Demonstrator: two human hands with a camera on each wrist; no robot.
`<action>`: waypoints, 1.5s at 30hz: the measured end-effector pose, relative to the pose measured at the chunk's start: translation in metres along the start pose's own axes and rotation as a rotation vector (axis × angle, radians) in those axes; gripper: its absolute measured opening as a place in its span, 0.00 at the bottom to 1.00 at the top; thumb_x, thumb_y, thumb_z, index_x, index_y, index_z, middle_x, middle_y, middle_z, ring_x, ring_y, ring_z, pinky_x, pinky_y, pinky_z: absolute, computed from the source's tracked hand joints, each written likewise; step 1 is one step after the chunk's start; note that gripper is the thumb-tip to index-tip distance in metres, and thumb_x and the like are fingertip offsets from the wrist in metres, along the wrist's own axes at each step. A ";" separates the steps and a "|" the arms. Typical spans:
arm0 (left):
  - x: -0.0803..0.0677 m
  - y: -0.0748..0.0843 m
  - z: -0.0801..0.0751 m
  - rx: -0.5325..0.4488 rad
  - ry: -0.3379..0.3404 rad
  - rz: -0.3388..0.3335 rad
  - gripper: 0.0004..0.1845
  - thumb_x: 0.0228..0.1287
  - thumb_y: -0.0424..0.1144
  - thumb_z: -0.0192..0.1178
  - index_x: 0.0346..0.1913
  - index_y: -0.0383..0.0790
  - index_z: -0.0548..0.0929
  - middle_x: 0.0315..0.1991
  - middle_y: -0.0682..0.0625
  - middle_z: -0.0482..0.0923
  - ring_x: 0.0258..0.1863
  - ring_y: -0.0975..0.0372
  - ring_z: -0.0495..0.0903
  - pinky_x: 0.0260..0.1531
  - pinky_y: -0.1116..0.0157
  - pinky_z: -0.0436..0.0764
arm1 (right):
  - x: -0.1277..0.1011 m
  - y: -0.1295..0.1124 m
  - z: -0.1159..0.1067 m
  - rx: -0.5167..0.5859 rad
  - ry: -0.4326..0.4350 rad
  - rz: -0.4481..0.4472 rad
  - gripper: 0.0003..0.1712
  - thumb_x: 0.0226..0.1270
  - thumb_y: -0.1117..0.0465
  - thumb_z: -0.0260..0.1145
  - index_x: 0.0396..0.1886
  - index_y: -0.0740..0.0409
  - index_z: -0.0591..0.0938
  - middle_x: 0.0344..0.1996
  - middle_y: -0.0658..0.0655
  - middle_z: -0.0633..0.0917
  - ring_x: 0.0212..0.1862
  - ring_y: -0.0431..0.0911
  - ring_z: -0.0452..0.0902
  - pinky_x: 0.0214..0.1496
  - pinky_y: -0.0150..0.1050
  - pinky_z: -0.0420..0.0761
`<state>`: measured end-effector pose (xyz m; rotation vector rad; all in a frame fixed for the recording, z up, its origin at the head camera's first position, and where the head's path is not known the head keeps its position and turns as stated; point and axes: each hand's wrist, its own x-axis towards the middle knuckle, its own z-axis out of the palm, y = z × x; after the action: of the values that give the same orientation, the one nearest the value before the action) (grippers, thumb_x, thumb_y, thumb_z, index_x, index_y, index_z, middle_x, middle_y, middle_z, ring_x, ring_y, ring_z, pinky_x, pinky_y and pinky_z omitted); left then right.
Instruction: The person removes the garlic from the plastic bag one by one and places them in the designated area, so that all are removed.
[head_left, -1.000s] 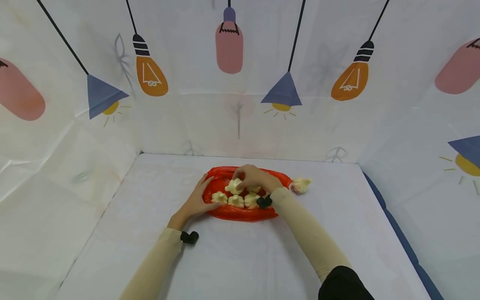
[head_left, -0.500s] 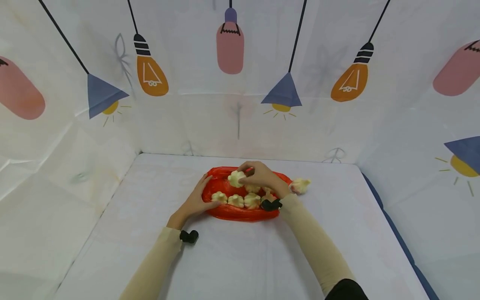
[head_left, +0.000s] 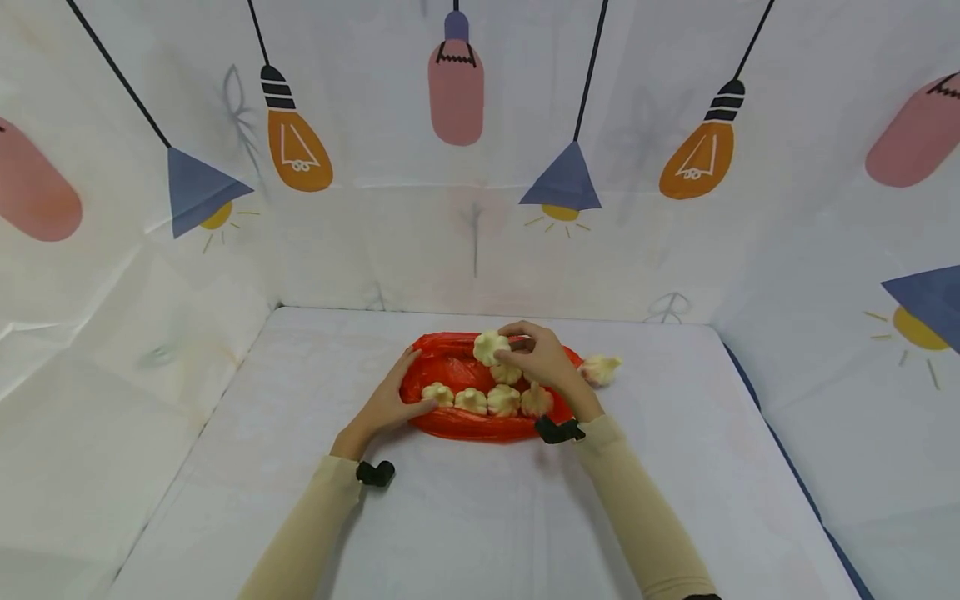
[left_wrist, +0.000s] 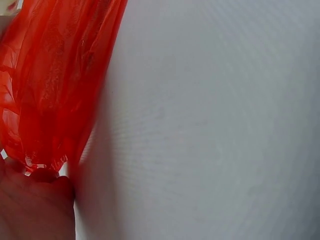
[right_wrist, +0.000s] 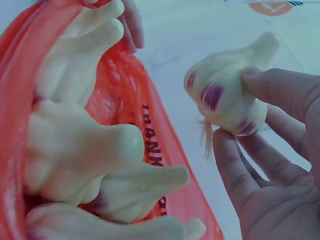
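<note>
My right hand pinches a garlic bulb between thumb and fingertips, raised over the back rim of a red plastic bag. In the right wrist view the held garlic bulb is pale with purple streaks and a tuft of roots. Several garlic bulbs lie inside the open bag, among them a front-row bulb and one behind it. At the bag's left end my left hand holds the rim, fingers along the back and thumb at the front. Most of its fingers are hidden in the left wrist view.
One more garlic bulb lies outside the bag on the right, on the white tabletop. White sheets printed with lamps form a back wall and side walls around the table.
My right hand has lifted the garlic bulb up from inside the bag and moved it slightly right, toward the back rim. My left hand has stayed at the bag's left end.
</note>
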<state>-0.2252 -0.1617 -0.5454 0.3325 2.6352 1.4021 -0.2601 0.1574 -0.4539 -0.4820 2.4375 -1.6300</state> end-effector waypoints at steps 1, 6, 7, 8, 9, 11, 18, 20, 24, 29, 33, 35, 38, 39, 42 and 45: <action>0.000 0.000 0.000 0.000 0.001 0.001 0.57 0.57 0.59 0.74 0.83 0.52 0.52 0.85 0.49 0.41 0.83 0.45 0.47 0.75 0.35 0.56 | -0.002 0.000 -0.001 -0.002 0.006 -0.004 0.24 0.67 0.51 0.74 0.60 0.50 0.83 0.61 0.58 0.82 0.57 0.54 0.84 0.52 0.45 0.87; 0.000 0.001 0.000 -0.004 0.006 0.002 0.57 0.56 0.59 0.74 0.83 0.53 0.53 0.85 0.50 0.41 0.83 0.45 0.48 0.75 0.34 0.57 | -0.014 0.003 -0.007 -0.003 0.029 -0.005 0.23 0.67 0.51 0.74 0.60 0.48 0.83 0.58 0.58 0.84 0.57 0.54 0.84 0.50 0.45 0.86; 0.000 0.001 0.000 -0.006 0.005 0.002 0.57 0.56 0.59 0.74 0.83 0.53 0.53 0.85 0.50 0.41 0.83 0.44 0.48 0.75 0.34 0.57 | -0.016 0.003 -0.009 0.000 0.034 -0.003 0.23 0.67 0.51 0.74 0.60 0.47 0.83 0.58 0.58 0.84 0.57 0.54 0.84 0.49 0.46 0.87; 0.000 0.001 0.000 -0.007 0.005 0.001 0.57 0.56 0.59 0.74 0.83 0.53 0.53 0.85 0.50 0.41 0.83 0.45 0.47 0.75 0.34 0.57 | -0.018 0.004 -0.010 -0.001 0.041 -0.002 0.22 0.67 0.51 0.74 0.60 0.47 0.83 0.58 0.57 0.84 0.57 0.54 0.84 0.49 0.46 0.87; 0.000 0.001 0.000 -0.009 0.005 0.001 0.57 0.56 0.59 0.74 0.83 0.53 0.53 0.85 0.50 0.41 0.83 0.45 0.47 0.75 0.34 0.57 | -0.020 0.005 -0.012 -0.002 0.047 -0.003 0.22 0.67 0.52 0.74 0.60 0.47 0.83 0.59 0.57 0.84 0.57 0.54 0.84 0.50 0.46 0.87; -0.001 0.002 0.000 -0.012 0.005 0.002 0.57 0.56 0.59 0.74 0.83 0.53 0.53 0.85 0.50 0.41 0.83 0.44 0.48 0.75 0.34 0.57 | -0.024 0.006 -0.015 -0.002 0.062 0.001 0.21 0.68 0.52 0.73 0.60 0.46 0.83 0.60 0.56 0.84 0.58 0.54 0.83 0.50 0.46 0.87; -0.002 0.001 0.000 -0.017 0.013 0.032 0.57 0.56 0.57 0.75 0.83 0.50 0.53 0.85 0.49 0.42 0.83 0.46 0.48 0.76 0.36 0.57 | -0.037 0.008 -0.026 0.046 0.120 -0.008 0.22 0.69 0.55 0.73 0.61 0.53 0.82 0.62 0.60 0.82 0.60 0.59 0.82 0.50 0.38 0.87; -0.002 0.001 0.000 -0.024 0.012 0.045 0.57 0.56 0.56 0.75 0.83 0.49 0.54 0.85 0.48 0.42 0.83 0.45 0.48 0.76 0.37 0.57 | -0.041 0.008 -0.030 0.081 0.142 -0.012 0.22 0.68 0.58 0.73 0.61 0.55 0.82 0.62 0.62 0.82 0.60 0.60 0.82 0.49 0.35 0.86; -0.002 0.002 0.000 -0.022 0.009 0.048 0.57 0.56 0.56 0.75 0.83 0.50 0.54 0.85 0.48 0.42 0.82 0.45 0.49 0.76 0.36 0.57 | -0.050 0.008 -0.038 0.108 0.179 -0.007 0.23 0.68 0.59 0.73 0.61 0.57 0.82 0.62 0.62 0.81 0.59 0.59 0.82 0.49 0.31 0.85; -0.002 0.003 0.000 -0.026 0.007 0.041 0.57 0.56 0.56 0.75 0.83 0.49 0.54 0.85 0.48 0.42 0.82 0.45 0.48 0.75 0.36 0.57 | -0.059 0.012 -0.048 0.081 0.239 0.002 0.23 0.68 0.56 0.73 0.61 0.57 0.82 0.62 0.60 0.81 0.60 0.55 0.81 0.50 0.30 0.85; -0.001 0.003 0.000 -0.025 0.006 0.029 0.57 0.56 0.57 0.75 0.83 0.50 0.53 0.85 0.49 0.43 0.82 0.45 0.49 0.75 0.36 0.58 | -0.068 0.017 -0.054 0.094 0.297 0.003 0.25 0.67 0.55 0.74 0.61 0.57 0.82 0.61 0.59 0.82 0.56 0.46 0.83 0.48 0.30 0.86; -0.002 0.003 0.000 -0.026 0.005 0.028 0.57 0.57 0.57 0.74 0.83 0.50 0.53 0.85 0.49 0.43 0.82 0.45 0.49 0.75 0.35 0.58 | -0.072 0.018 -0.057 0.112 0.316 0.011 0.26 0.67 0.55 0.75 0.61 0.58 0.82 0.59 0.60 0.82 0.53 0.41 0.84 0.45 0.32 0.86; -0.002 0.002 0.000 -0.023 0.006 0.030 0.57 0.57 0.57 0.74 0.83 0.50 0.52 0.85 0.49 0.42 0.83 0.45 0.48 0.75 0.36 0.57 | -0.075 0.019 -0.062 0.138 0.330 0.017 0.27 0.67 0.55 0.75 0.62 0.59 0.81 0.57 0.62 0.83 0.48 0.37 0.85 0.39 0.33 0.86; -0.002 0.001 0.000 -0.022 0.007 0.033 0.57 0.57 0.57 0.74 0.83 0.50 0.52 0.85 0.49 0.42 0.83 0.45 0.48 0.75 0.35 0.57 | -0.077 0.019 -0.064 0.147 0.334 0.022 0.27 0.67 0.55 0.75 0.62 0.60 0.81 0.56 0.63 0.83 0.47 0.37 0.85 0.38 0.33 0.87; -0.002 0.001 0.000 -0.016 0.011 0.038 0.57 0.57 0.57 0.74 0.83 0.49 0.52 0.85 0.50 0.42 0.83 0.45 0.47 0.76 0.36 0.57 | -0.080 0.020 -0.067 0.160 0.352 0.006 0.28 0.67 0.56 0.75 0.62 0.63 0.80 0.56 0.64 0.82 0.47 0.37 0.85 0.40 0.33 0.88; -0.002 0.000 0.000 -0.011 0.012 0.043 0.57 0.57 0.57 0.74 0.83 0.49 0.52 0.85 0.50 0.42 0.83 0.46 0.47 0.76 0.36 0.56 | -0.084 0.022 -0.070 0.141 0.380 0.003 0.27 0.67 0.57 0.75 0.61 0.64 0.80 0.56 0.61 0.82 0.48 0.36 0.85 0.43 0.31 0.88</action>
<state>-0.2231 -0.1619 -0.5457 0.3828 2.6446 1.4350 -0.2075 0.2552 -0.4500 -0.1560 2.5417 -2.0343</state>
